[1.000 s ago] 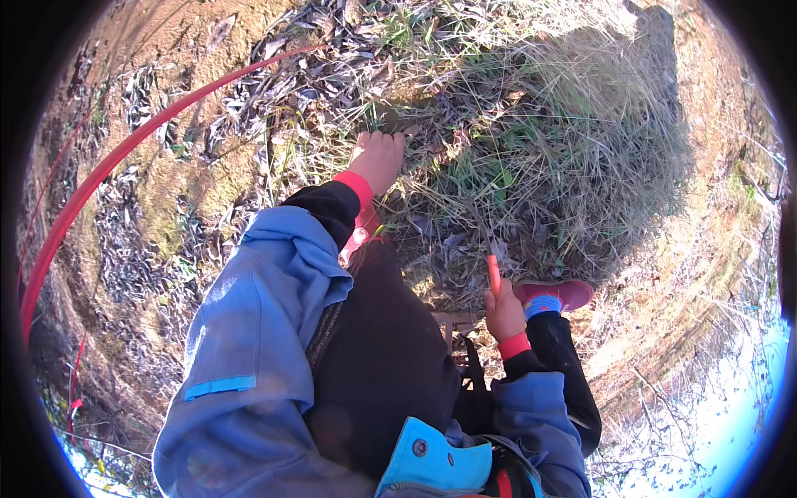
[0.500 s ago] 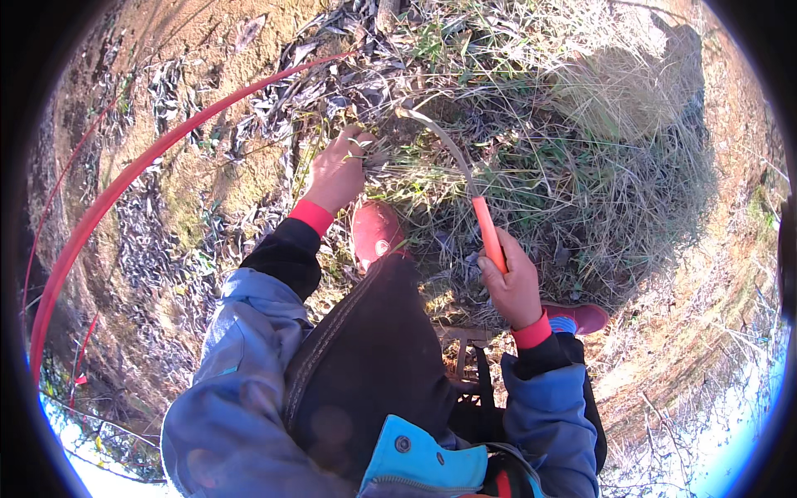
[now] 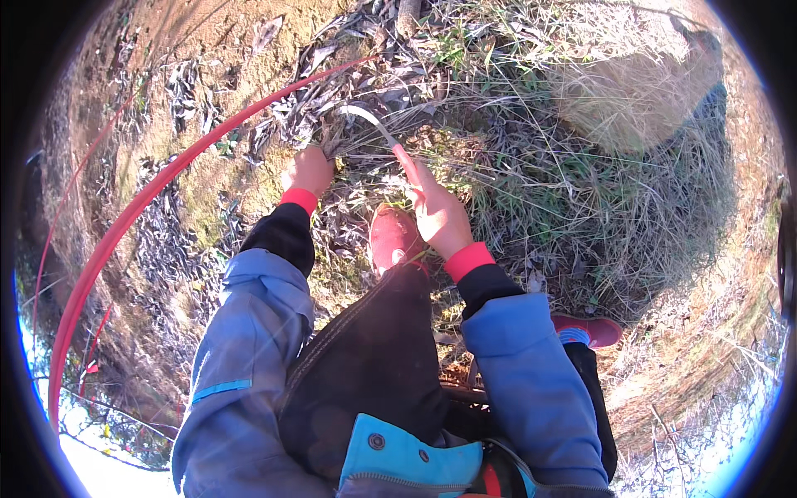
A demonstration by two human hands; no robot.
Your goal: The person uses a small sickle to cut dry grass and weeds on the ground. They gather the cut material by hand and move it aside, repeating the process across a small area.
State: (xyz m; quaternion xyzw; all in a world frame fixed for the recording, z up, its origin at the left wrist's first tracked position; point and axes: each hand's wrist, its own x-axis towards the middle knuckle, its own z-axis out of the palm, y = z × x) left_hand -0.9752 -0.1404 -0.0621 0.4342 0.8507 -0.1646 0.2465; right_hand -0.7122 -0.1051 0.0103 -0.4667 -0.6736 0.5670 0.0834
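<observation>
My left hand (image 3: 309, 172) is closed in a fist around a bunch of dry grass (image 3: 353, 153), whose stalks stretch out to the right. In my right hand (image 3: 442, 217) is a sickle (image 3: 405, 161), gripped by its orange-red handle. Its thin curved blade arcs up and left over the grass, with the tip a little above and to the right of my left fist. I cannot tell whether the blade touches the stalks. Below the hands, between my wrists, is one red shoe (image 3: 393, 238).
A thick mat of green and dry grass (image 3: 573, 191) spreads to the right, partly in shadow. A long red curved band (image 3: 158, 184) crosses the left side. Dry leaves (image 3: 178, 199) litter bare soil there. My other red shoe (image 3: 598, 332) stands at the right.
My right hand has swung the sickle left and up, toward my left hand. My left hand has moved slightly left and down, drawing the grass stalks taut.
</observation>
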